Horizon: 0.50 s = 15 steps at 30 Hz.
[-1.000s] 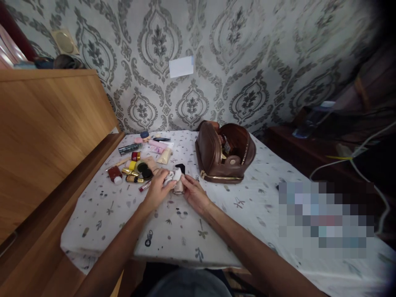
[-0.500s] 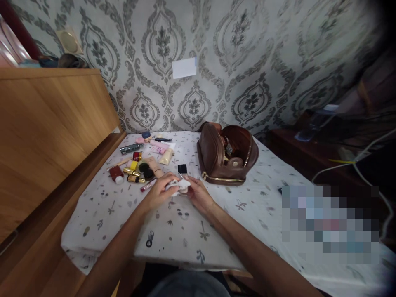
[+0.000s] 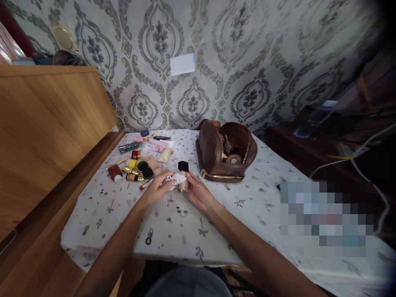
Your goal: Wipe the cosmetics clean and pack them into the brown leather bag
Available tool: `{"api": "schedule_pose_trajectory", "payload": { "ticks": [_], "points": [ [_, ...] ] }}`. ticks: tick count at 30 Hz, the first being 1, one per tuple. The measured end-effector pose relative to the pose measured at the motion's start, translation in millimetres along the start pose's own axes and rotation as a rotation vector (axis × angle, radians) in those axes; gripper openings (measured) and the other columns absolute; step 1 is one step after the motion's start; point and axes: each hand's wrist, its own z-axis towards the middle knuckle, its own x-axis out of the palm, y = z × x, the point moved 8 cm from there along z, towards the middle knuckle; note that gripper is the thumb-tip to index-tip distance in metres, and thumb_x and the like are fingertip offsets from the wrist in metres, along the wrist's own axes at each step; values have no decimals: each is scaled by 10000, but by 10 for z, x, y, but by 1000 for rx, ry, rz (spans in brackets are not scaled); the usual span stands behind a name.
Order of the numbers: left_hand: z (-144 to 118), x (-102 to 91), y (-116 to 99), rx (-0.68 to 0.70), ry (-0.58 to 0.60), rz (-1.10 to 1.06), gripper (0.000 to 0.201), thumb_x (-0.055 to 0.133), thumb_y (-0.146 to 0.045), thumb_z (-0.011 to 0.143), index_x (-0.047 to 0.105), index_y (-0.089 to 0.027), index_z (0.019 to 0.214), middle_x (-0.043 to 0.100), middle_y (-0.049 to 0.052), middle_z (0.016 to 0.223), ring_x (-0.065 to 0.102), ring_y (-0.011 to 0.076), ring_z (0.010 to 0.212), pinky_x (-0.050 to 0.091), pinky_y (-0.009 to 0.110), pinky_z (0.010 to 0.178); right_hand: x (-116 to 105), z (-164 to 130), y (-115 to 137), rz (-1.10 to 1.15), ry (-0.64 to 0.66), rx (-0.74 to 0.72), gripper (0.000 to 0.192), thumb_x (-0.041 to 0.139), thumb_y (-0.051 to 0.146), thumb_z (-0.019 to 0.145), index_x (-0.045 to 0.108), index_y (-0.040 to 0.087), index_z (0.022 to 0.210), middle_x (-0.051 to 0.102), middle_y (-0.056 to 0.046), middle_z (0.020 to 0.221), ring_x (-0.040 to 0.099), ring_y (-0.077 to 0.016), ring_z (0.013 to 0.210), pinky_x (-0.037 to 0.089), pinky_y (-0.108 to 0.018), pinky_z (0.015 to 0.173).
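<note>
My right hand (image 3: 199, 191) is closed round the side of a small foundation bottle (image 3: 183, 185) with a black cap, upright over the table. In my left hand (image 3: 158, 186) is a crumpled white wipe (image 3: 177, 180), its edge against the bottle's left side. Just beyond my left hand lie a beige tube (image 3: 153, 164), a round black jar (image 3: 147, 171) and a pinkish-red lip gloss tube (image 3: 144, 185), partly hidden by the fingers. A brown cosmetic bag (image 3: 212, 150) stands unzipped behind and right of my right hand, with items inside.
Several cosmetics, among them a pink tube (image 3: 157, 146), a cream tube (image 3: 165, 154) and a brown bottle with white cap (image 3: 114, 172), lie at the table's left back. A wooden cabinet (image 3: 55, 123) borders the left. A blurred-out patch (image 3: 328, 218) covers the right side.
The wipe has come off the bottle's front toward the left, so more of the bottle shows. My hands have parted slightly. The view has shifted a little.
</note>
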Motion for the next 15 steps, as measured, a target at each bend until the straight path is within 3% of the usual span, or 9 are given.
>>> {"api": "schedule_pose_trajectory", "payload": {
  "ticks": [4, 8, 10, 15],
  "points": [
    [-48, 135, -181, 38, 193, 47, 216, 558, -287, 878, 691, -182, 1012, 647, 54, 984, 605, 223, 957, 485, 304, 831, -58, 38, 30, 1, -16, -14, 268, 868, 351, 655, 686, 195, 775, 675, 39, 689, 580, -108, 634, 470, -224, 591],
    [-54, 170, -189, 33, 212, 42, 227, 550, -293, 886, 689, -175, 1021, 647, 61, 981, 604, 222, 949, 481, 307, 844, 4, -16, 11, -14, -28, 13, 315, 853, 419, 659, 662, 176, 718, 642, 40, 628, 541, -101, 570, 437, -225, 540],
    [-35, 123, -136, 31, 130, 23, 242, 550, -310, 894, 680, -167, 1039, 650, 68, 994, 603, 221, 952, 479, 303, 840, 47, -57, -8, -59, -27, 37, 327, 851, 428, 660, 670, 172, 750, 642, 38, 627, 534, -97, 553, 427, -222, 518],
    [-13, -149, 125, -28, -223, -63, 281, 567, -335, 895, 639, -173, 1112, 661, 63, 1062, 604, 214, 985, 469, 292, 856, 145, -118, -33, -85, 39, 52, 354, 846, 398, 681, 655, 230, 928, 686, 24, 689, 614, -128, 611, 441, -222, 518]
  ]
}}
